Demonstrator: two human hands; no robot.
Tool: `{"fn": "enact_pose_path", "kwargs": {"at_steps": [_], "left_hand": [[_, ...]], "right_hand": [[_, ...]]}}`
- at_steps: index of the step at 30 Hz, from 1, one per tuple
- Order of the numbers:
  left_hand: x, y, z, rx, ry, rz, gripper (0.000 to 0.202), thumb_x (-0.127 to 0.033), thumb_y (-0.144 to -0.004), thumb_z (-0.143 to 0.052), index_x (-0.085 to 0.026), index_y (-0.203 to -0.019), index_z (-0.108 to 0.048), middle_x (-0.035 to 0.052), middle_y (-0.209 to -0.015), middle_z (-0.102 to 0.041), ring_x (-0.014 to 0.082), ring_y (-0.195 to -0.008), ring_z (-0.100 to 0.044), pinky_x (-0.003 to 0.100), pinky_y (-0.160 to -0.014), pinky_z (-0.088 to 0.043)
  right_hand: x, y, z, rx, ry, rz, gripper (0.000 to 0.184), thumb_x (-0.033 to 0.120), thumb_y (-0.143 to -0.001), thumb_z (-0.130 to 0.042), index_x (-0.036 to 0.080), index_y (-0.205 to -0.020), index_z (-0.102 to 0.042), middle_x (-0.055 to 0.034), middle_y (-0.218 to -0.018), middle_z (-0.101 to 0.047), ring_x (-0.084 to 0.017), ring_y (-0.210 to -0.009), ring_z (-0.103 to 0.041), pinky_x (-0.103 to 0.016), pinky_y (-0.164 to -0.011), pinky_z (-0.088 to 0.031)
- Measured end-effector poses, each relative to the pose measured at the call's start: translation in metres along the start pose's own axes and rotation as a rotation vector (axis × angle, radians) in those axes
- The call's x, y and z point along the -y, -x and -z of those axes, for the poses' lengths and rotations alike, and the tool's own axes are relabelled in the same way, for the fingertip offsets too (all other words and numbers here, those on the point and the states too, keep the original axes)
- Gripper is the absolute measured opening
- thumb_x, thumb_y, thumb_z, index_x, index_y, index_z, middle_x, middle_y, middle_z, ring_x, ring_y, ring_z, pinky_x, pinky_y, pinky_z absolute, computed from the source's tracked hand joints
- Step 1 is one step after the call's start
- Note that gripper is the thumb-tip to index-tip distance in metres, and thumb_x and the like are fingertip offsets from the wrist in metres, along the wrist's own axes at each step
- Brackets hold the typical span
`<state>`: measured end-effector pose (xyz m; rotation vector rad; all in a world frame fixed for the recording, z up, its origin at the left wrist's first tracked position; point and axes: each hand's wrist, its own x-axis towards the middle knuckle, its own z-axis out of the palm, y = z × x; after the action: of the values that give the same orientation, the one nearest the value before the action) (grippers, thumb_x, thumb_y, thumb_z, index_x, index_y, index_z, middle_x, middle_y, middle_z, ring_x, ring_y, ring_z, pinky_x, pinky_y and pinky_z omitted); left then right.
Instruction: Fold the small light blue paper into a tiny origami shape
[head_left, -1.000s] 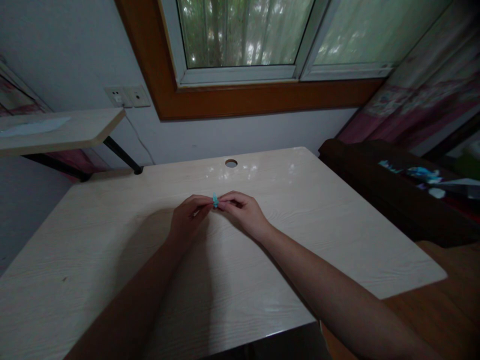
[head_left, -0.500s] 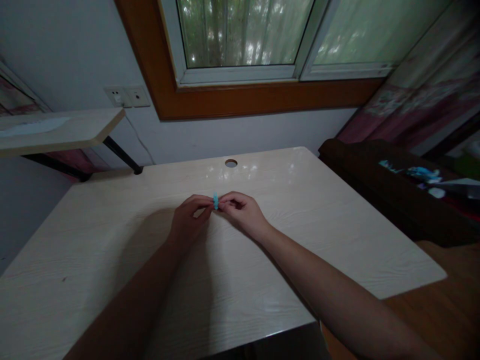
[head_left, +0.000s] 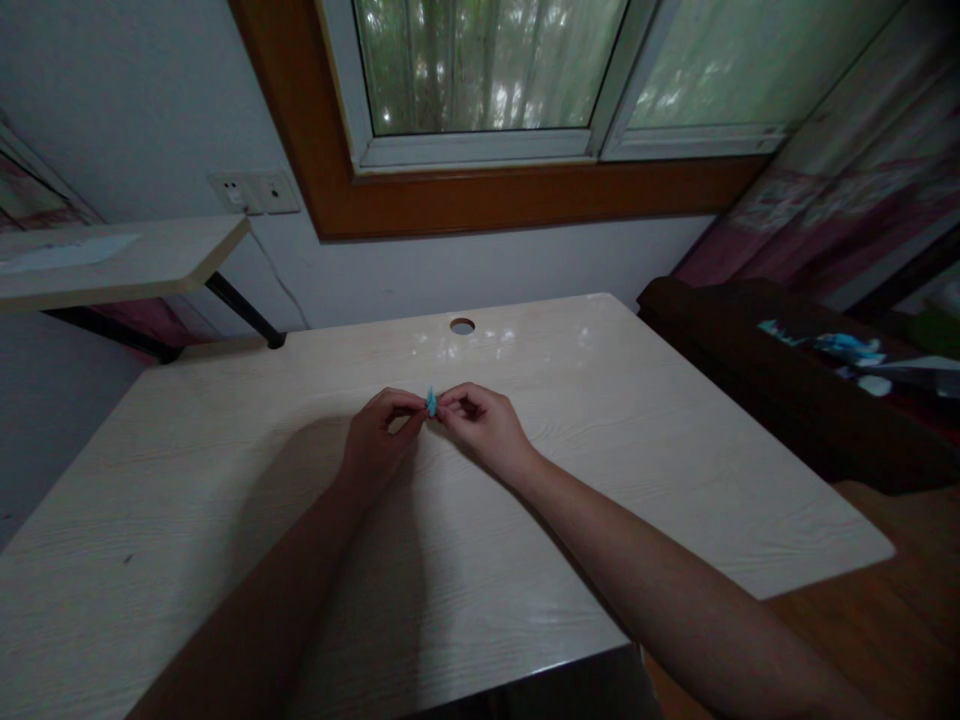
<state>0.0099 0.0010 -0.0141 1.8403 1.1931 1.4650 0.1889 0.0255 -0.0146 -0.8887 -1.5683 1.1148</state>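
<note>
A small light-blue piece (head_left: 431,402) is pinched between my two hands, over the middle of the pale wooden table (head_left: 645,480). Its kind is too small to make out; its upper end looks narrow and stands up above the fingertips. From the left, my left hand (head_left: 380,425) grips it between thumb and fingers. On the opposite side my right hand (head_left: 484,420) pinches it the same way, with the other fingers curled in. The fingertips cover part of the piece.
At the back left stands a raised shelf (head_left: 202,255) on black legs. A round cable hole (head_left: 463,326) lies near the table's back edge, below the window. To the right is a dark brown piece of furniture (head_left: 720,370) with several blue and white items (head_left: 847,348) on it.
The light-blue piece has turned a little between my fingers and looks narrower at the top. Both hands stay in nearly the same place.
</note>
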Motion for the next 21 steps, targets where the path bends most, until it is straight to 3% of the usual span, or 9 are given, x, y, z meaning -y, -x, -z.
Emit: {"fn": "enact_pose_path", "kwargs": {"at_steps": [10, 14, 18, 21], "left_hand": [[-0.0032, -0.0002, -0.0026, -0.014, 0.075, 0.203, 0.014, -0.03, -0.08, -0.073, -0.02, -0.087, -0.065, 0.0021, -0.083, -0.069, 0.0154, -0.077, -0.066, 0.027, -0.073, -0.053], [0.0012, -0.0005, -0.0048, -0.025, 0.144, 0.241, 0.024, -0.03, -0.077, -0.075, -0.02, -0.093, -0.062, 0.0015, -0.084, -0.068, 0.0151, -0.077, -0.066, 0.027, -0.073, -0.052], [0.0019, -0.0016, -0.0044, 0.036, 0.206, 0.248, 0.034, -0.027, -0.077, -0.074, -0.021, -0.108, -0.061, 0.0003, -0.084, -0.066, 0.0143, -0.077, -0.064, 0.026, -0.072, -0.051], [-0.0004, -0.0017, -0.0029, 0.08, 0.18, 0.253, 0.029, -0.027, -0.078, -0.073, -0.022, -0.105, -0.065, 0.0006, -0.084, -0.066, 0.0143, -0.076, -0.063, 0.025, -0.07, -0.049]], "right_hand": [[-0.0016, 0.0001, -0.0004, 0.003, 0.05, 0.0, 0.009, 0.025, -0.079, -0.069, 0.019, -0.085, -0.065, -0.0034, -0.081, -0.071, -0.016, -0.073, -0.068, -0.027, -0.068, -0.054], [-0.001, -0.0005, -0.0014, -0.008, 0.006, 0.028, 0.013, 0.026, -0.08, -0.069, 0.02, -0.091, -0.064, -0.0038, -0.083, -0.07, -0.015, -0.075, -0.067, -0.028, -0.071, -0.054], [0.0021, -0.0005, -0.0016, 0.003, 0.001, 0.056, 0.013, 0.026, -0.081, -0.068, 0.02, -0.092, -0.064, -0.0036, -0.085, -0.07, -0.015, -0.079, -0.067, -0.029, -0.074, -0.054], [0.0039, 0.0, -0.0008, 0.023, 0.02, 0.055, 0.013, 0.028, -0.082, -0.067, 0.02, -0.092, -0.065, -0.0038, -0.086, -0.07, -0.015, -0.078, -0.067, -0.029, -0.073, -0.054]]}}
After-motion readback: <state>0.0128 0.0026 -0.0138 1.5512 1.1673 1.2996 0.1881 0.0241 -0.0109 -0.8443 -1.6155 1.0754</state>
